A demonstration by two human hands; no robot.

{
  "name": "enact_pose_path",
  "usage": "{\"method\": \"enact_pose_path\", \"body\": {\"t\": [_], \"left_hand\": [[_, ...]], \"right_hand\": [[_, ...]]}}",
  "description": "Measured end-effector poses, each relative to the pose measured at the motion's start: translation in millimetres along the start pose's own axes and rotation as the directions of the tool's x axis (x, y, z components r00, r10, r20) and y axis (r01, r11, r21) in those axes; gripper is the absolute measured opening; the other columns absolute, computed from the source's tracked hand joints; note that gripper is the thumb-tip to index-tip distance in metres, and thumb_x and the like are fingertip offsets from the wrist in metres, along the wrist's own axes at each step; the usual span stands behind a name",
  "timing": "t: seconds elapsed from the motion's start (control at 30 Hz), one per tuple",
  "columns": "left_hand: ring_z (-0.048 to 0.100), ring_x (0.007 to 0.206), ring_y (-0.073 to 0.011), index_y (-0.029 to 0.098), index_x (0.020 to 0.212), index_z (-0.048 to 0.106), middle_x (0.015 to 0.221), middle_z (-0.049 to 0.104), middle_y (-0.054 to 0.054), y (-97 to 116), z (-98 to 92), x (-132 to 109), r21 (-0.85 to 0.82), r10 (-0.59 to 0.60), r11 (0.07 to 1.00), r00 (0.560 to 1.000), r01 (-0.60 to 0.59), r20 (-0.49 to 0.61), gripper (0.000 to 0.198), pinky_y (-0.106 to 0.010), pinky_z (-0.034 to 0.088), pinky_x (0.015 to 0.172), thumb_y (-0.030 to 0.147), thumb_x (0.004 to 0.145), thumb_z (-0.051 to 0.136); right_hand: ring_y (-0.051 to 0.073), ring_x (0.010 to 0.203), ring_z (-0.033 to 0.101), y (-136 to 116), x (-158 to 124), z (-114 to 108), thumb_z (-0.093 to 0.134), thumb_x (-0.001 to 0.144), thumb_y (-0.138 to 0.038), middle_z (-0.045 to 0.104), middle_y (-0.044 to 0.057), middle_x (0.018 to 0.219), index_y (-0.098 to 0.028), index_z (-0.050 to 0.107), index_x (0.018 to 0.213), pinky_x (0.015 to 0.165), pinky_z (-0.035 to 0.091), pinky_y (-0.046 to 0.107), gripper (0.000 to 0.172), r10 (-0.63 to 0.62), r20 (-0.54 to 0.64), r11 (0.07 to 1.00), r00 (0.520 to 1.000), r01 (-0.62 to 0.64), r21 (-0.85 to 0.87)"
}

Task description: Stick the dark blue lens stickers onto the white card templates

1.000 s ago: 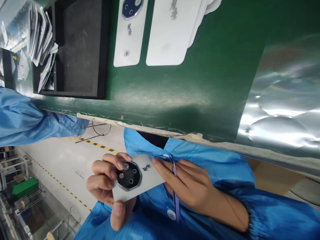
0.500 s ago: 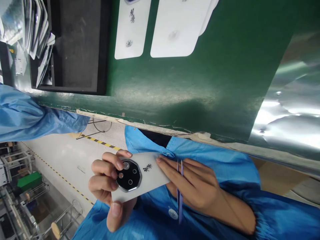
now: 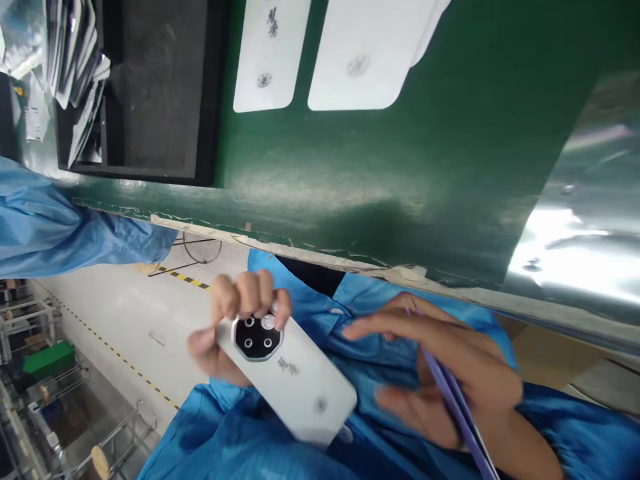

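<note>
Your left grip (image 3: 225, 300) closed on one white panel (image 3: 307, 383), fingers curled over its camera-module end. Right grip (image 3: 470, 367) loose (thumb and forefinger spread wide), one pair of purple tweezers (image 3: 456, 408) tucked in it. Since earlier frame, your right fingers have left panel; its plain end swung downward, before blue coat (image 3: 225, 440). On table (image 3: 425, 160): one narrow panel (image 3: 273, 60), at least two wider sheets (image 3: 370, 40) stacked.
</note>
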State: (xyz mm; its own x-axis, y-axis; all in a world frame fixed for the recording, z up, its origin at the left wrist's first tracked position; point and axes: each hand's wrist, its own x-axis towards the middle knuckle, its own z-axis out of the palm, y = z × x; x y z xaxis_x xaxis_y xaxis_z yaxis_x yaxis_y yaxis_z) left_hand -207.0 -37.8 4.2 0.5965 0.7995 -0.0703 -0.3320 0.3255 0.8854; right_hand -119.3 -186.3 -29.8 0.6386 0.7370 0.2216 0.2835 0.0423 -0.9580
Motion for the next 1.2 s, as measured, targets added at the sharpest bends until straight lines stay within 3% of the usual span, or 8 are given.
{"method": "enact_pose_path", "body": {"t": [0.07,0.13,0.27,0.37,0.5,0.63,0.93,1.2], "left_hand": [[0.017,0.055,-0.0121,0.023,0.069,0.023,0.061,0.016,0.006,-6,7.2,4,-0.167,-0.224,0.958,0.972,0.232,0.067,0.039,-0.023,0.026,0.045,0.041,0.081,0.055],[0.017,0.056,-0.0121,0.022,0.069,0.024,0.062,0.017,0.005,-11,15.5,5,-0.270,-0.313,0.904,0.943,0.333,0.116,0.035,-0.023,0.026,0.047,0.036,0.078,0.054],[0.019,0.057,-0.0125,0.022,0.068,0.027,0.063,0.019,0.005,-16,24.4,1,-0.311,-0.335,0.877,0.931,0.365,0.148,0.033,-0.023,0.027,0.049,0.036,0.075,0.055],[0.025,0.058,-0.0130,0.022,0.069,0.029,0.064,0.022,0.004,-15,22.4,-3,-0.280,-0.342,0.879,0.919,0.387,0.197,0.031,-0.023,0.032,0.051,0.038,0.075,0.055],[0.032,0.063,-0.0127,0.021,0.072,0.034,0.067,0.028,0.003,-12,18.2,-8,-0.267,-0.335,0.879,0.911,0.395,0.242,0.026,-0.026,0.041,0.061,0.037,0.076,0.054],[0.033,0.064,-0.0131,0.020,0.073,0.036,0.068,0.028,0.003,-10,19.2,-10,-0.261,-0.342,0.881,0.912,0.394,0.225,0.024,-0.028,0.042,0.065,0.036,0.076,0.054],[0.030,0.063,-0.0133,0.020,0.072,0.037,0.066,0.028,0.003,-7,20.9,-11,-0.219,-0.324,0.904,0.923,0.367,0.208,0.022,-0.027,0.036,0.062,0.036,0.075,0.051],[0.036,0.066,-0.0143,0.020,0.074,0.038,0.068,0.029,0.002,-7,17.2,-14,-0.198,-0.356,0.897,0.912,0.395,0.206,0.022,-0.030,0.042,0.067,0.037,0.076,0.052]], "right_hand": [[0.018,0.070,0.062,-9,-2,2,0.061,0.100,-0.039,0.069,0.005,0.086,-0.022,0.063,0.108,0.061,0.054,0.032,0.018,0.159,0.012,0.987,0.987,-0.159,0.026],[0.019,0.081,0.064,-17,-6,8,0.065,0.096,-0.030,0.067,0.006,0.096,-0.023,0.055,0.105,0.069,0.057,0.032,0.016,0.249,0.008,0.965,0.968,-0.249,0.082],[0.015,0.074,0.058,-28,-11,18,0.060,0.093,-0.019,0.058,0.002,0.090,-0.024,0.040,0.093,0.062,0.054,0.026,0.021,0.362,0.032,0.890,0.932,-0.356,0.285],[0.011,0.056,0.042,-30,-7,18,0.056,0.093,-0.017,0.041,-0.006,0.074,-0.025,0.036,0.091,0.047,0.043,0.020,0.022,0.452,0.205,0.774,0.868,-0.496,0.394],[0.010,0.055,0.037,-32,1,17,0.060,0.089,-0.020,0.036,-0.007,0.074,-0.025,0.034,0.090,0.047,0.040,0.020,0.027,0.541,0.344,0.583,0.768,-0.637,0.505],[0.007,0.057,0.035,-34,5,20,0.065,0.084,-0.019,0.040,-0.007,0.079,-0.024,0.035,0.087,0.049,0.037,0.020,0.030,0.584,0.376,0.491,0.719,-0.682,0.543],[0.009,0.060,0.036,-32,4,26,0.067,0.081,-0.020,0.040,-0.006,0.079,-0.024,0.037,0.085,0.051,0.034,0.023,0.031,0.604,0.367,0.496,0.707,-0.694,0.521],[0.008,0.058,0.036,-30,6,28,0.068,0.079,-0.019,0.038,-0.008,0.076,-0.024,0.036,0.086,0.051,0.032,0.023,0.032,0.610,0.378,0.457,0.696,-0.699,0.550]]}}
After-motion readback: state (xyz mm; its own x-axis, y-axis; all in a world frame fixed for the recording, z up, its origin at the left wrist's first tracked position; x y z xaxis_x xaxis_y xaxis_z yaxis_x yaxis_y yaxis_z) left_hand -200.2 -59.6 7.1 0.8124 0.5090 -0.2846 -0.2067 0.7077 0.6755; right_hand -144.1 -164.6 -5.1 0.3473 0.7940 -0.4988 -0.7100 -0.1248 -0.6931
